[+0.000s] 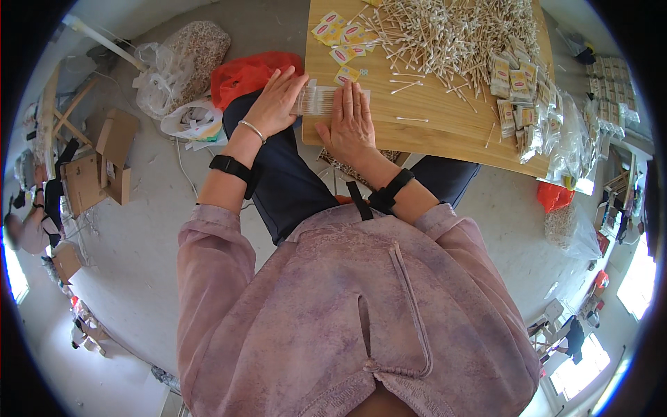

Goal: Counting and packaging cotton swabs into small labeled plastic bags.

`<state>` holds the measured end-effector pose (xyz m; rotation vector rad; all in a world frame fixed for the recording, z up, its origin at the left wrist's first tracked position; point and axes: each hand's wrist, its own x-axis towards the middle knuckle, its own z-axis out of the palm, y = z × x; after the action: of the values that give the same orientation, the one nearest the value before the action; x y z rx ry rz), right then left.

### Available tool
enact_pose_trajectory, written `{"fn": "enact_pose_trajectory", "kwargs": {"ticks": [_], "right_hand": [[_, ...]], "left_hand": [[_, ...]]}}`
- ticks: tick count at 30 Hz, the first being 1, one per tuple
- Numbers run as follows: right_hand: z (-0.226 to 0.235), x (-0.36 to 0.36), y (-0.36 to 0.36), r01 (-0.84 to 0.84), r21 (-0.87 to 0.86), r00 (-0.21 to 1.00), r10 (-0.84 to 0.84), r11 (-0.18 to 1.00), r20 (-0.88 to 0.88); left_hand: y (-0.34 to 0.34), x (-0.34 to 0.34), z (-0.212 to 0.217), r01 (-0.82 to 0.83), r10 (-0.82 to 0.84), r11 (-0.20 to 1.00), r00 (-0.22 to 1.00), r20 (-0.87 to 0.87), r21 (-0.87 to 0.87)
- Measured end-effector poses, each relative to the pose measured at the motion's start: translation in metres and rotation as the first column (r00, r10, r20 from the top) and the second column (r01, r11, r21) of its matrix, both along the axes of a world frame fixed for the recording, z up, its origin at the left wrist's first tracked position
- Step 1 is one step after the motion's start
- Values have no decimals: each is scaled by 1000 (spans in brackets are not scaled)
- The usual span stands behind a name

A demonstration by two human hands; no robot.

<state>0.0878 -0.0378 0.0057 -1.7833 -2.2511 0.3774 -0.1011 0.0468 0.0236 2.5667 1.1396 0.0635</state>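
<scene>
A small clear bag of cotton swabs [316, 101] lies at the near left edge of the wooden table [431, 132]. My left hand [274, 103] rests against the bag's left end with fingers stretched out. Flat on the table, my right hand [351, 121] presses down on the bag's right end. A big heap of loose cotton swabs [451, 35] covers the far part of the table. Yellow and red paper labels [340, 38] lie scattered just beyond my hands.
Filled swab packets [521, 90] are stacked at the table's right side, with more in clear bags [570, 146]. A red plastic bag [250, 73] and white sacks [174, 69] sit on the floor at left, next to cardboard boxes [104, 163]. Another person [24, 226] sits far left.
</scene>
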Motion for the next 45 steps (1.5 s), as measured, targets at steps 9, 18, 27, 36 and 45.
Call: {"fn": "enact_pose_trajectory", "kwargs": {"ticks": [9,18,27,36,45], "right_hand": [[2,-7,1,14,-2,1000,-14,1000,25],[-2,-8,2,26,30,999,-27,999,30],[-1,-25,8,35,-33,999,-34,999,34],[-4,-22,9,-4,-1,999,4,1000,42],[-2,-21,7,-20,-7,999,20,1000,29]], "left_hand": [[-9,-13,-19,-217,276,959,857,436,-180],[-15,14,-57,-353,662,748,457,595,-562],[-18,18,-50,-326,682,731,394,617,-600],[-18,23,-44,-391,666,744,374,645,-542],[-13,26,-63,-475,761,643,311,569,-600]]}}
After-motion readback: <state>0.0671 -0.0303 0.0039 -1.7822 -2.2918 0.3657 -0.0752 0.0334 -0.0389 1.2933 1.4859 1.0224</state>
